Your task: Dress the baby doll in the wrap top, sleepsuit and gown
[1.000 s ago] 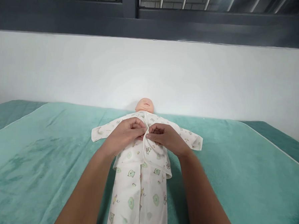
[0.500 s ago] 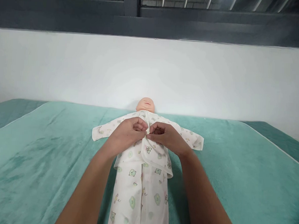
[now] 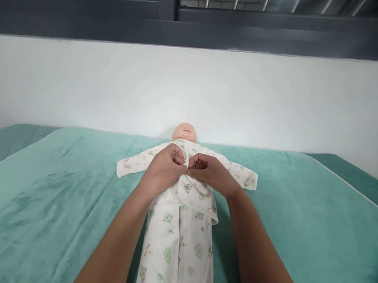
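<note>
A baby doll lies on its back, head at the far end, dressed in a white baby shirt with small animal prints. Both sleeves stretch out to the sides. Over the chest, my left hand pinches the shirt's front edge between thumb and fingers. Close against it, my right hand also pinches the shirt front, fingertips nearly meeting the left ones. Whatever fastening sits between the fingertips is hidden. Below the shirt, white printed baby trousers run toward me between my forearms.
A teal blanket covers the surface under the doll, with creases at the left. Behind the head rises a white wall, topped by a dark window frame with metal bars beyond it.
My left hand has shifted slightly right, its thumb now closer to my right fingertips. My right hand keeps nearly the same place on the shirt front.
</note>
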Demonstrator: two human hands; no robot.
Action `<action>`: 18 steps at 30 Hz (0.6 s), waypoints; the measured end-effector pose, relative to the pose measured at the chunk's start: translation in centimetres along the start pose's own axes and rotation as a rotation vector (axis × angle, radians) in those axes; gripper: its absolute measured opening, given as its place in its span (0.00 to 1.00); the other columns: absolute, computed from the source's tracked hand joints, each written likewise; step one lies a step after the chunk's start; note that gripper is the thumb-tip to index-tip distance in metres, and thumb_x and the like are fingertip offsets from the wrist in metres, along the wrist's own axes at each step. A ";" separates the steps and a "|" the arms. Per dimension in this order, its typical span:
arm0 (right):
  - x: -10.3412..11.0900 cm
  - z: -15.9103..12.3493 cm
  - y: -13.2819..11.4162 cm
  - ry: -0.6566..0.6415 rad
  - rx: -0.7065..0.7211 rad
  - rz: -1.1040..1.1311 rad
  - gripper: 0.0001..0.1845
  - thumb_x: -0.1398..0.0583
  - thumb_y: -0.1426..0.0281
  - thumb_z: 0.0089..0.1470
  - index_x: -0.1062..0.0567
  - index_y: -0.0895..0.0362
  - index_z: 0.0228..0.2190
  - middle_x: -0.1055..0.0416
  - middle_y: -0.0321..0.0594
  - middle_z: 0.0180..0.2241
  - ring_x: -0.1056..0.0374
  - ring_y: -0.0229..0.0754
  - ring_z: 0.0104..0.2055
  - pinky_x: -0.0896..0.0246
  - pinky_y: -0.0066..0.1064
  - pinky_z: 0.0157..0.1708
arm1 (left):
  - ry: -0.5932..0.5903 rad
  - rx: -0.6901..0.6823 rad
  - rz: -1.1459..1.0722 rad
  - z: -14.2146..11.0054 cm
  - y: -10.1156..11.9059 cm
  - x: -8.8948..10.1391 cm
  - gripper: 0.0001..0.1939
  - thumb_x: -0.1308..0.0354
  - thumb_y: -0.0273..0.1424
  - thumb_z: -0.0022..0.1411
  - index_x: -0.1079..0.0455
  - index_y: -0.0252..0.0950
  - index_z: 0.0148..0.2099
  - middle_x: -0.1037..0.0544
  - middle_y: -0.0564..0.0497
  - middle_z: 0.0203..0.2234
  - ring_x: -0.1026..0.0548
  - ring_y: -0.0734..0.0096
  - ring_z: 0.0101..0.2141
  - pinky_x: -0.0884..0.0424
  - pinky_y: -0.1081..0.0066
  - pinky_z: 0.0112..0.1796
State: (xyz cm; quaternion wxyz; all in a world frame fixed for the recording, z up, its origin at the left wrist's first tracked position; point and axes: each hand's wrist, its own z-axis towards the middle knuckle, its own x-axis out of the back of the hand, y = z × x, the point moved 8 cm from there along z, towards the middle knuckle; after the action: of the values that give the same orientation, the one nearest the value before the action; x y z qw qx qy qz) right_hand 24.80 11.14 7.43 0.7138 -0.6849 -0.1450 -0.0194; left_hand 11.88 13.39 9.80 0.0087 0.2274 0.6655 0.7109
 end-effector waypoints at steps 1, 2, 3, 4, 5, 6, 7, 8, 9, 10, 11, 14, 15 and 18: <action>0.0 0.0 0.0 0.003 -0.002 0.000 0.12 0.36 0.62 0.46 0.30 0.56 0.28 0.39 0.30 0.21 0.46 0.32 0.23 0.53 0.26 0.22 | -0.001 0.007 -0.013 0.0 0.0 0.0 0.09 0.45 0.25 0.43 0.39 0.39 0.30 0.36 0.60 0.21 0.41 0.81 0.19 0.46 0.77 0.19; 0.0 0.0 0.0 0.006 -0.005 -0.003 0.13 0.35 0.61 0.46 0.30 0.56 0.28 0.39 0.30 0.20 0.46 0.32 0.23 0.53 0.26 0.22 | -0.005 0.016 -0.031 0.0 0.0 -0.1 0.09 0.45 0.25 0.43 0.40 0.39 0.30 0.36 0.60 0.20 0.42 0.81 0.18 0.46 0.78 0.19; 0.0 0.0 0.1 0.010 -0.008 -0.007 0.13 0.35 0.61 0.46 0.30 0.56 0.28 0.39 0.30 0.20 0.46 0.32 0.22 0.53 0.26 0.22 | -0.011 0.027 -0.051 0.0 -0.1 -0.1 0.10 0.44 0.25 0.42 0.40 0.39 0.29 0.36 0.60 0.20 0.42 0.82 0.18 0.47 0.78 0.18; 0.1 0.0 0.0 0.013 -0.008 -0.011 0.14 0.35 0.60 0.46 0.30 0.56 0.28 0.39 0.29 0.20 0.46 0.32 0.22 0.53 0.26 0.22 | -0.015 0.036 -0.070 0.0 -0.1 -0.1 0.10 0.44 0.25 0.42 0.40 0.39 0.29 0.36 0.60 0.20 0.42 0.82 0.18 0.47 0.78 0.18; 0.1 0.0 0.0 0.015 -0.007 -0.011 0.14 0.35 0.60 0.46 0.30 0.56 0.28 0.39 0.29 0.19 0.46 0.32 0.22 0.52 0.26 0.22 | -0.018 0.044 -0.088 0.0 -0.2 -0.1 0.10 0.44 0.24 0.42 0.40 0.38 0.29 0.37 0.60 0.20 0.42 0.82 0.18 0.47 0.78 0.18; 0.1 0.0 0.0 0.014 -0.005 -0.008 0.14 0.35 0.59 0.46 0.30 0.56 0.28 0.39 0.29 0.19 0.46 0.32 0.22 0.52 0.26 0.22 | -0.019 0.049 -0.104 0.0 -0.2 0.0 0.10 0.43 0.25 0.42 0.40 0.38 0.29 0.37 0.60 0.20 0.42 0.82 0.17 0.47 0.78 0.18; 0.1 0.0 -0.1 0.010 -0.002 -0.002 0.15 0.35 0.59 0.46 0.30 0.56 0.28 0.39 0.29 0.19 0.46 0.32 0.22 0.52 0.26 0.22 | -0.027 0.052 -0.119 0.0 -0.3 0.0 0.10 0.43 0.25 0.43 0.40 0.38 0.29 0.37 0.60 0.20 0.42 0.82 0.18 0.47 0.78 0.18; 0.0 0.0 -0.1 0.002 0.003 0.005 0.15 0.35 0.59 0.46 0.30 0.56 0.28 0.40 0.29 0.18 0.46 0.32 0.21 0.52 0.26 0.22 | -0.039 0.052 -0.132 0.0 -0.3 0.0 0.10 0.42 0.25 0.44 0.39 0.38 0.30 0.36 0.60 0.20 0.41 0.82 0.18 0.46 0.78 0.19; 0.0 0.0 -0.2 -0.006 0.011 0.010 0.15 0.35 0.59 0.46 0.30 0.56 0.28 0.40 0.29 0.18 0.46 0.32 0.21 0.52 0.26 0.22 | -0.057 0.052 -0.142 0.0 -0.4 0.1 0.09 0.41 0.26 0.45 0.38 0.38 0.31 0.34 0.60 0.21 0.40 0.82 0.19 0.44 0.78 0.19; 0.0 -0.1 -0.3 -0.013 0.020 0.012 0.14 0.35 0.59 0.47 0.30 0.56 0.28 0.40 0.29 0.18 0.46 0.32 0.21 0.52 0.26 0.22 | -0.076 0.052 -0.147 0.0 -0.4 0.1 0.09 0.40 0.27 0.46 0.36 0.38 0.32 0.33 0.59 0.22 0.37 0.81 0.20 0.42 0.78 0.21; 0.0 -0.1 -0.3 -0.017 0.029 0.012 0.14 0.35 0.59 0.47 0.30 0.56 0.28 0.40 0.29 0.18 0.46 0.32 0.21 0.52 0.26 0.22 | -0.095 0.051 -0.149 0.0 -0.5 0.1 0.09 0.39 0.28 0.47 0.34 0.37 0.33 0.31 0.58 0.24 0.35 0.80 0.22 0.41 0.78 0.22; 0.0 0.0 -0.2 -0.013 0.040 0.010 0.14 0.36 0.59 0.48 0.29 0.56 0.29 0.39 0.29 0.18 0.46 0.32 0.21 0.52 0.26 0.22 | -0.124 0.053 -0.125 0.0 -0.7 0.3 0.09 0.38 0.31 0.49 0.29 0.36 0.35 0.26 0.55 0.27 0.30 0.77 0.27 0.37 0.77 0.27; 0.0 0.0 -0.2 -0.010 0.038 0.010 0.14 0.36 0.59 0.48 0.29 0.57 0.29 0.39 0.30 0.18 0.46 0.32 0.21 0.52 0.26 0.22 | -0.126 0.054 -0.112 0.1 -0.8 0.4 0.09 0.37 0.32 0.50 0.28 0.36 0.35 0.26 0.54 0.27 0.29 0.77 0.28 0.36 0.77 0.28; 0.1 0.0 0.0 0.001 0.028 0.002 0.12 0.37 0.61 0.49 0.29 0.57 0.29 0.39 0.30 0.18 0.46 0.31 0.21 0.52 0.26 0.21 | -0.119 0.064 -0.094 0.2 -0.9 0.5 0.08 0.37 0.34 0.50 0.25 0.35 0.33 0.25 0.53 0.27 0.28 0.75 0.29 0.35 0.76 0.30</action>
State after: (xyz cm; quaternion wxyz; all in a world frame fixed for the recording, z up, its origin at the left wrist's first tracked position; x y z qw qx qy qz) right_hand 24.86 11.20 7.44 0.7235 -0.6749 -0.1442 -0.0169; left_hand 11.27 13.79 9.12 0.0742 0.2377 0.6961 0.6734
